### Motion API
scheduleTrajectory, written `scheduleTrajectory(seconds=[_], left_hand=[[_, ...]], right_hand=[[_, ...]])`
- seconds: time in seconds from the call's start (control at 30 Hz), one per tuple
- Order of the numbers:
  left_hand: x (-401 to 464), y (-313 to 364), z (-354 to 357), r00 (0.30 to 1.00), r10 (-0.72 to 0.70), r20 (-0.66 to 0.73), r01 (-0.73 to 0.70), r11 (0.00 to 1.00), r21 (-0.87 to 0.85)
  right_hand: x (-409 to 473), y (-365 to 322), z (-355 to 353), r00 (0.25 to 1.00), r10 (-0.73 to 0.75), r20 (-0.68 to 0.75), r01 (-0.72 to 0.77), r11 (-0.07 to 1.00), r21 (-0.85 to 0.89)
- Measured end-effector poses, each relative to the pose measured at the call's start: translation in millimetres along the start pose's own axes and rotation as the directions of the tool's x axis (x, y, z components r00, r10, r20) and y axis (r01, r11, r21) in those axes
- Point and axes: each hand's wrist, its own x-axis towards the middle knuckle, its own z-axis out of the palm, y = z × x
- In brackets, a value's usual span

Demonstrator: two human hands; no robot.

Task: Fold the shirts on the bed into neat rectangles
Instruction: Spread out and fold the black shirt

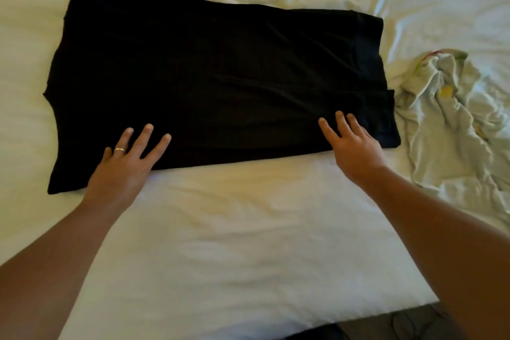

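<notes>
Both bare forearms reach in from the near edge of the bed [234,229], and each grip is open, with fingers straight and spread. Lying flat on the black shirt [215,83], the left hand [125,163] rests on the shirt's near edge toward its left end; a ring [119,149] sits on one finger, and the heel of that hand lies over the white sheet just off the fabric. At the right end of the same near edge is the right hand [352,143], whose fingertips rest on the dark cloth beside the folded-over hem while its palm extends past the edge onto the sheet. Neither hand curls around or pinches anything.

Spread mostly flat across the middle of the bed, the black shirt has its long axis running left to right, and one sleeve extends away from the person at the upper left, out of view. Just beside the black shirt's right end, touching or nearly touching it, lies a crumpled pale shirt [447,119] with small coloured markings, bunched in folds on the rumpled sheet. Nearest the person, below the mattress edge, a dark strip of floor [400,323] shows.
</notes>
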Motion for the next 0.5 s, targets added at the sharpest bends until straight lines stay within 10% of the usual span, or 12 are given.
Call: scheduleTrajectory(seconds=[0.5], left_hand=[[-150.2,73.3,3.0,0.964,0.019,0.264,0.002,0.997,-0.078]], right_hand=[[-145.0,-7.5,24.8,0.955,-0.027,0.294,0.012,0.998,0.053]])
